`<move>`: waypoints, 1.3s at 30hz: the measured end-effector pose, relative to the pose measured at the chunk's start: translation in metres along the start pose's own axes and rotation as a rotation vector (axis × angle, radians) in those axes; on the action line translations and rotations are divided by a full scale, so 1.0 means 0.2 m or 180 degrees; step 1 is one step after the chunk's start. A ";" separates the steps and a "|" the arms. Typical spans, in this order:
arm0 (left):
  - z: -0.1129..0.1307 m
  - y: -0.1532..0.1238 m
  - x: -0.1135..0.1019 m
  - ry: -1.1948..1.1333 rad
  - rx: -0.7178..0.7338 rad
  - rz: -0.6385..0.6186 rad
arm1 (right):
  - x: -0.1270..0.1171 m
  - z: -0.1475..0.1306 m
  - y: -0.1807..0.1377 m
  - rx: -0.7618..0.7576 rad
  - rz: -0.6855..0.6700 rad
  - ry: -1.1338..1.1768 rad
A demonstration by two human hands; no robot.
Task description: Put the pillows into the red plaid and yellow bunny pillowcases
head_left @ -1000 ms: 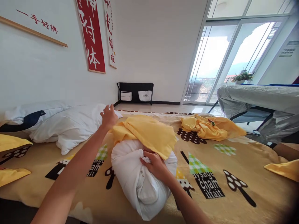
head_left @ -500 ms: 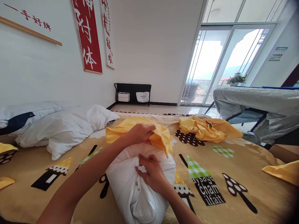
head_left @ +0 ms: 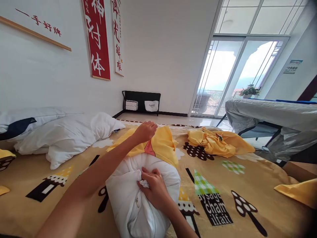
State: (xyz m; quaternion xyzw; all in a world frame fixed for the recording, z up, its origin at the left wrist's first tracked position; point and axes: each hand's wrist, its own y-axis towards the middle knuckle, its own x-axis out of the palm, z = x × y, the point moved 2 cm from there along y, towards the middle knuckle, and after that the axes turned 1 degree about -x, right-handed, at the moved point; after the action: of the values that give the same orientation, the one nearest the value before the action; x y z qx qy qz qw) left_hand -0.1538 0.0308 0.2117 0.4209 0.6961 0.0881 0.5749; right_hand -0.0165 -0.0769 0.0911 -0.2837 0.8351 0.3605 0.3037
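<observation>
A white pillow point(head_left: 123, 201) lies end-on in front of me on the patterned blanket point(head_left: 247, 178). My right hand point(head_left: 152, 188) is closed, pinching bunched white fabric at the pillow's near end beside its zipper. A yellow pillowcase point(head_left: 163, 145) covers the pillow's far end, its edge lifted so that a pink print shows. My left hand point(head_left: 146, 130) reaches over the pillow and grips the top of that yellow pillowcase.
Two white pillows point(head_left: 66, 135) lie at the left by the wall. A crumpled yellow cloth point(head_left: 220, 140) lies at the back right, and more yellow pieces show at both edges. A grey covered table point(head_left: 272, 115) stands at the right. A black shelf point(head_left: 142, 102) is by the far wall.
My left hand came in from the far left, took the yellow pillowcase and has drawn its edge up and back, baring a pink print. My right hand has kept its pinch on the pillow.
</observation>
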 end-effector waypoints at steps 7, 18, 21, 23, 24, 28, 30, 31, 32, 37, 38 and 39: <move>0.04 -0.76 -0.08 0.0333 0.0402 -0.0355 | 0.00 -0.01 0.02 -0.0042 0.0028 -0.0029; -0.04 -0.63 0.01 0.0663 -0.0974 -0.0443 | -0.02 -0.03 0.03 0.0276 -0.0059 -0.0295; -0.08 -0.60 0.04 0.0804 -0.0748 -0.0409 | -0.02 -0.03 0.03 0.0251 -0.0057 -0.0265; -0.10 -0.61 0.04 0.0945 -0.0612 -0.0319 | -0.02 -0.02 0.03 0.0245 -0.0053 -0.0260; -0.10 -0.62 0.04 0.1018 -0.0604 -0.0262 | -0.02 -0.02 0.03 0.0256 -0.0049 -0.0254; -0.11 -0.72 0.01 0.1259 -0.0873 -0.0036 | -0.01 -0.02 0.04 0.0285 -0.0057 -0.0214; -0.11 -0.81 -0.01 0.1267 -0.0996 0.0057 | -0.01 -0.03 0.04 0.0251 -0.0071 -0.0245; -0.10 -0.86 -0.01 0.1262 -0.1064 0.0098 | -0.01 -0.03 0.04 0.0223 -0.0080 -0.0282; -0.09 -0.92 -0.01 0.1267 -0.1133 0.0141 | -0.01 -0.04 0.04 0.0195 -0.0080 -0.0335; -0.01 -1.13 -0.01 0.1327 -0.1083 0.0569 | -0.02 -0.07 0.06 0.0241 -0.0043 -0.0898; 0.01 -1.15 -0.02 0.1302 -0.0977 0.0646 | -0.02 -0.08 0.08 0.0278 -0.0060 -0.1048; 0.04 -1.15 -0.03 0.1265 -0.0871 0.0691 | -0.02 -0.08 0.10 0.0311 -0.0081 -0.1194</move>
State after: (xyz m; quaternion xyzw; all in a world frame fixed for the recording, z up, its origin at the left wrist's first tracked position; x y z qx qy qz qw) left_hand -0.2592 -0.1209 0.0735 0.3859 0.7277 0.3235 0.4657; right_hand -0.0322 -0.0775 0.1109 -0.2069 0.7767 0.3623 0.4719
